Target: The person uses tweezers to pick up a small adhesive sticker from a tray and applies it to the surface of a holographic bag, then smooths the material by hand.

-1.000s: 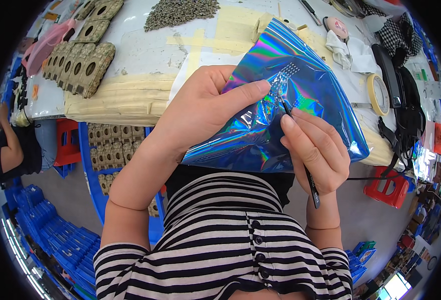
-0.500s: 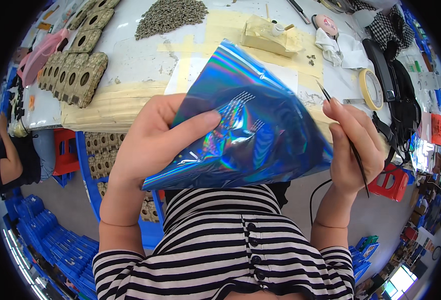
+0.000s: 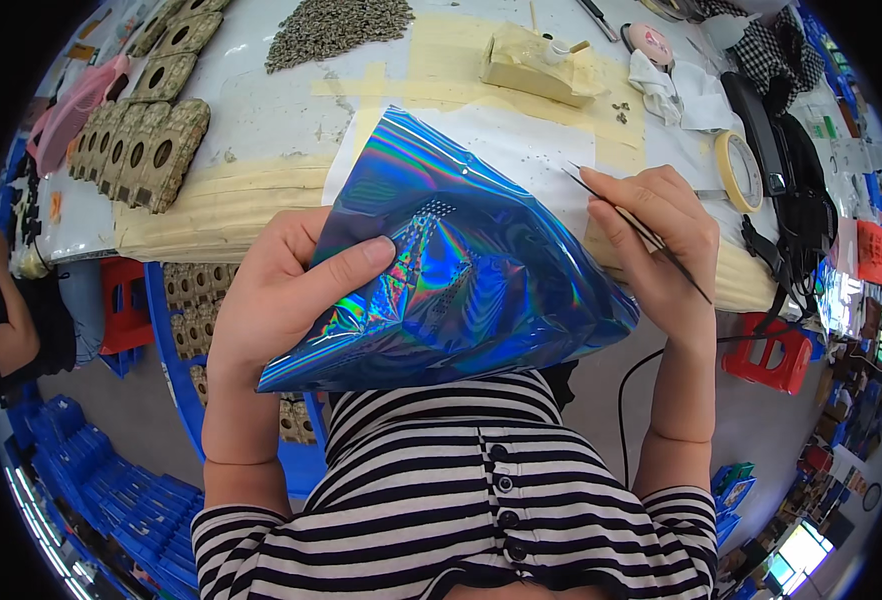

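Note:
My left hand (image 3: 296, 285) grips the left side of a shiny blue holographic bag (image 3: 481, 270), thumb on its front face. The bag is tilted above the table's near edge, and what it holds, if anything, is hidden. Between the fingers of my right hand (image 3: 666, 235) is a pair of thin dark tweezers (image 3: 651, 237), tips pointing up and left, apart from the bag. Beyond the bag lies a sheet of white paper (image 3: 491, 130) with several tiny specks on it near the tweezer tips.
Camouflage-patterned cases (image 3: 141, 150) with round holes stand at the left, by a pink basket (image 3: 76, 110). A heap of small metal parts (image 3: 336, 30) lies at the back. A taped block (image 3: 536, 65), a tape roll (image 3: 739, 175) and a black case (image 3: 756, 130) sit to the right.
My right hand has moved left with the tweezers, whose tips now hover over the white paper. The bag and my left hand have shifted slightly left and down.

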Demonstrator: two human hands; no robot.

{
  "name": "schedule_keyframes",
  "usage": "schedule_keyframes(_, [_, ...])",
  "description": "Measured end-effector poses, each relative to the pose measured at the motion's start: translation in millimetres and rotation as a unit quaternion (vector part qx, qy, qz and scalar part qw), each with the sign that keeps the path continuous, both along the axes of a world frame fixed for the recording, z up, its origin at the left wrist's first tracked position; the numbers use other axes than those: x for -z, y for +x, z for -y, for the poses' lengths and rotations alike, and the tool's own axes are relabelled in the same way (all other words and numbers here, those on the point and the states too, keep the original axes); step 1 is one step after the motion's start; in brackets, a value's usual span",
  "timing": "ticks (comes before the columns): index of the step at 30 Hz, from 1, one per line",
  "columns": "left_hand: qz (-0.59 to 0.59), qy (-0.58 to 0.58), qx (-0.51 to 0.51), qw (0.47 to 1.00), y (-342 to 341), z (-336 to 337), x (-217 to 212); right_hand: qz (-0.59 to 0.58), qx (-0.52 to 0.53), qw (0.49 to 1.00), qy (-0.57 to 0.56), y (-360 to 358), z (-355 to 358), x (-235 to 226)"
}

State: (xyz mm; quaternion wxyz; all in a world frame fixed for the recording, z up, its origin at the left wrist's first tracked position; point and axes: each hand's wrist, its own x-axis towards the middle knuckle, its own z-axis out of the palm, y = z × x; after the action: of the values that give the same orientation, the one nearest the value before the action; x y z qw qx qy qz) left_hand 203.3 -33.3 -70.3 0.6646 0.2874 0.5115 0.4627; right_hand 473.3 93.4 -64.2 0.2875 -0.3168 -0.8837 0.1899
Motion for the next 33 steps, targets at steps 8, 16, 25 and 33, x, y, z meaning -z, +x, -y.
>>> schedule_keyframes(8, [0.010,-0.005,-0.007,1.000,0,-4,1,-0.051,0.043,0.994,-0.084,5,3,2])
schedule_keyframes(16, [0.022,-0.006,-0.025,0.999,2,-3,2,-0.001,-0.002,1.000,0.027,4,3,2])
schedule_keyframes(25, [0.039,-0.006,-0.036,0.999,5,-3,0,-0.035,0.009,0.999,-0.034,5,5,1])
schedule_keyframes(33, [0.060,-0.013,0.000,0.998,0,-7,-3,-0.158,-0.122,0.980,0.000,-29,51,-9])
